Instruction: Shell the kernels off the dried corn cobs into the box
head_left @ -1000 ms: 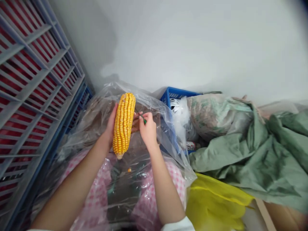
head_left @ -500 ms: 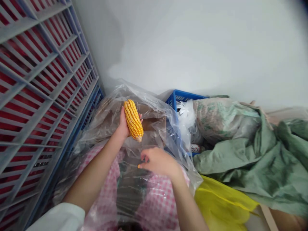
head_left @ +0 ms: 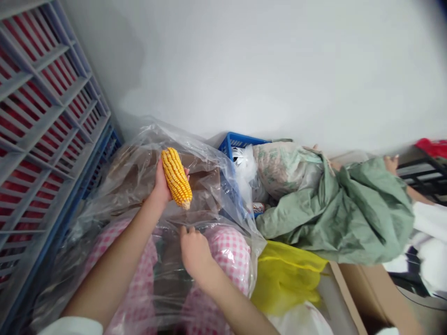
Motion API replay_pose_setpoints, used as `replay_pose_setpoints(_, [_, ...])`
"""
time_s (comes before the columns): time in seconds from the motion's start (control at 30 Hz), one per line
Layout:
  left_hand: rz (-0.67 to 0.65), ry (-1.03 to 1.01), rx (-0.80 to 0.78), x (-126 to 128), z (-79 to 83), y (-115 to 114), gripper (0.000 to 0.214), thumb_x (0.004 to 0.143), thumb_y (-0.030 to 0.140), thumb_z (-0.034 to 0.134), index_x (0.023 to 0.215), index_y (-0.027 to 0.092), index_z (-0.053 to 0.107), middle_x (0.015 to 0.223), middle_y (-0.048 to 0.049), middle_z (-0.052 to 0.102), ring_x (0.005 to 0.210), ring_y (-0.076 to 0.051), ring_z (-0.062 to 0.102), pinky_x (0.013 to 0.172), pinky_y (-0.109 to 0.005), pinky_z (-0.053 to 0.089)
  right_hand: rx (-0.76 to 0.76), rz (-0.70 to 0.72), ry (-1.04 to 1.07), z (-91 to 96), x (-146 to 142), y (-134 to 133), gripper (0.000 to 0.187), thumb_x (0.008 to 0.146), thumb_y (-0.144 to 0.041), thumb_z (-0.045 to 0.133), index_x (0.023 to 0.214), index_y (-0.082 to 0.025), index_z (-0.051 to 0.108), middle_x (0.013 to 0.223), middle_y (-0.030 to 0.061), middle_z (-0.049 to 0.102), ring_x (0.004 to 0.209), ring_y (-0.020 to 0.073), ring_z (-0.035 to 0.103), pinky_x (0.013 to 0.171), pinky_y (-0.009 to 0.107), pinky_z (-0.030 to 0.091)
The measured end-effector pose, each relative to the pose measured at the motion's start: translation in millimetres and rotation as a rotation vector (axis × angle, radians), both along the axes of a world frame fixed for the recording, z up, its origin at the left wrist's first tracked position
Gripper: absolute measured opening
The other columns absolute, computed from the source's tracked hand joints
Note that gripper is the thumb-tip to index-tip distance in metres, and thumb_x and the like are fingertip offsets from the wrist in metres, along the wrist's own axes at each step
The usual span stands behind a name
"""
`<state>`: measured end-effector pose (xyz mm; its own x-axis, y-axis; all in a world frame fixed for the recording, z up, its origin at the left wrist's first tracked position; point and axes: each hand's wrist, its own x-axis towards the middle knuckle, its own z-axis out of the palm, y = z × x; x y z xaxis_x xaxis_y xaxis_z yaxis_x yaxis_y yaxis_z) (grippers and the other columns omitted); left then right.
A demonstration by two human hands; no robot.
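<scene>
An ear of corn (head_left: 176,179) with full rows of yellow kernels rests tilted in my left hand (head_left: 162,184), whose fingers wrap round it from behind. Just below the cob's pale tip is my right hand (head_left: 196,253), apart from the corn. Its fingers are curled inward, and whatever they may hold is hidden. Beneath both hands a clear plastic sheet (head_left: 206,163) spreads over my lap and over brown cardboard. Through it show legs in pink checked cloth (head_left: 228,244).
Slatted plastic crates (head_left: 45,121) stand close on the left. A blue basket (head_left: 240,138) holds white plastic bags and a can. To the right lie green fabric (head_left: 349,214), yellow mesh (head_left: 286,274) and a cardboard box (head_left: 377,293). Another person's hand (head_left: 391,164) touches the fabric.
The view has swung right, bringing another person's hand and arm into sight. My right hand has turned and curled its fingers below the cob; a yellow kernel seen at its fingertips no longer shows.
</scene>
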<state>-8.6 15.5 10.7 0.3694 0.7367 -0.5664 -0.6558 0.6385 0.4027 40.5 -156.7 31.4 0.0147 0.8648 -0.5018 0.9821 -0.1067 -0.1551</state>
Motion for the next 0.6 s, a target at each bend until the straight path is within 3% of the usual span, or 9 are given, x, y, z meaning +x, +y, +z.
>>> replay_pose_setpoints(0.07, [-0.001,-0.014,0.012,-1,2.0,-1,0.052,0.077,0.064,0.029,0.082,0.018,0.054,0.066,-0.0057,0.062,0.064,-0.017,0.06,0.06,-0.03,0.051,0.034,-0.006,0.057,10.1,13,9,0.036,0.071,0.0,0.044,0.105,-0.011,0.052,0.094,0.0152,0.061,0.08,0.0228,0.064,0.068,0.035,0.05])
replay_pose_setpoints(0.17, [0.011,-0.051,0.017,-2,7.7,-4,0.052,0.079,0.062,0.029,0.083,0.017,0.055,0.066,-0.0037,0.062,0.066,-0.015,0.061,0.067,-0.029,0.05,0.19,-0.251,0.364,26.0,44,40,0.028,0.068,0.001,0.044,0.089,-0.012,0.058,0.093,0.0148,0.061,0.085,0.0229,0.062,0.076,0.036,0.046])
replay_pose_setpoints(0.27, [-0.004,-0.086,0.03,-4,13.5,-6,0.056,0.08,0.061,0.028,0.08,0.013,0.057,0.066,-0.0048,0.063,0.066,-0.015,0.062,0.068,-0.029,0.05,0.2,-0.278,0.539,32.6,74,81,0.016,0.068,-0.008,0.051,0.078,-0.017,0.059,0.085,0.0061,0.063,0.081,0.0169,0.061,0.075,0.028,0.046])
replay_pose_setpoints(0.33, [-0.038,-0.097,0.032,-4,15.5,-7,0.059,0.079,0.063,0.026,0.079,0.013,0.058,0.065,-0.006,0.064,0.068,-0.018,0.063,0.068,-0.032,0.052,0.189,-0.327,0.649,29.5,85,105,0.015,0.079,-0.021,0.045,0.085,-0.016,0.057,0.084,0.0056,0.063,0.067,0.0128,0.061,0.062,0.025,0.048])
replay_pose_setpoints(0.47, [-0.092,-0.062,0.057,-4,15.9,-7,0.055,0.076,0.064,0.035,0.079,0.016,0.061,0.067,-0.007,0.066,0.074,-0.023,0.065,0.067,-0.035,0.053,0.163,-0.387,0.863,9.4,77,122,0.047,0.088,-0.045,0.02,0.093,-0.014,0.055,0.083,0.0076,0.064,0.065,0.0117,0.062,0.057,0.024,0.049])
replay_pose_setpoints(0.53, [-0.099,-0.042,0.069,-3,16.5,-9,0.053,0.076,0.062,0.037,0.084,0.016,0.063,0.068,-0.0074,0.067,0.074,-0.023,0.065,0.065,-0.035,0.053,0.101,-0.518,1.122,-2.5,65,120,0.047,0.084,-0.051,0.03,0.092,-0.015,0.057,0.08,0.0064,0.065,0.062,0.0123,0.061,0.058,0.025,0.048])
replay_pose_setpoints(0.6, [-0.093,-0.018,0.099,-2,17.9,-10,0.053,0.078,0.058,0.036,0.089,0.014,0.063,0.067,-0.0079,0.067,0.071,-0.023,0.066,0.063,-0.033,0.053,0.114,-0.591,1.193,-11.7,55,118,0.042,0.083,-0.048,0.034,0.095,-0.016,0.058,0.08,0.0053,0.066,0.064,0.0125,0.06,0.058,0.024,0.047])
